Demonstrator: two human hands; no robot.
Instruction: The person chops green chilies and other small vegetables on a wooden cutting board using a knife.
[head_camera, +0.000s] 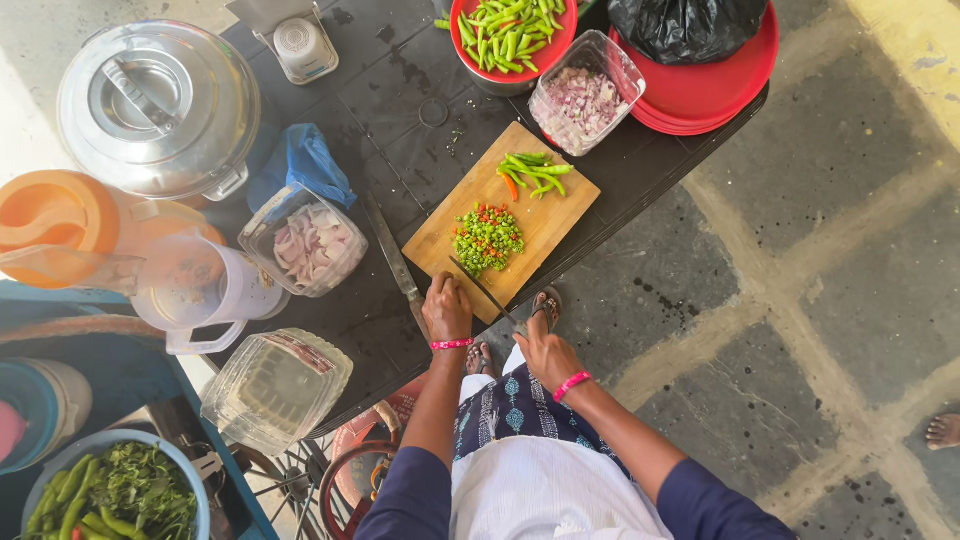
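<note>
I see the right hand (545, 352) with its grip closed round a knife (487, 292) whose blade runs up-left to the chopped chilli pile (488, 239) on the cutting board (555, 215); the left hand (446, 308), fingers curled on nothing visible, rests at the board's near corner beside a second knife (393, 258) on the counter (390, 95); whole chillies (534, 171) lie beyond the pile

Knife (487, 292) is gripped by right hand (545, 352); left hand (446, 310) is rested at cutting board (555, 225) edge, w/ chopped chillies (488, 239) piled nearby.
</note>
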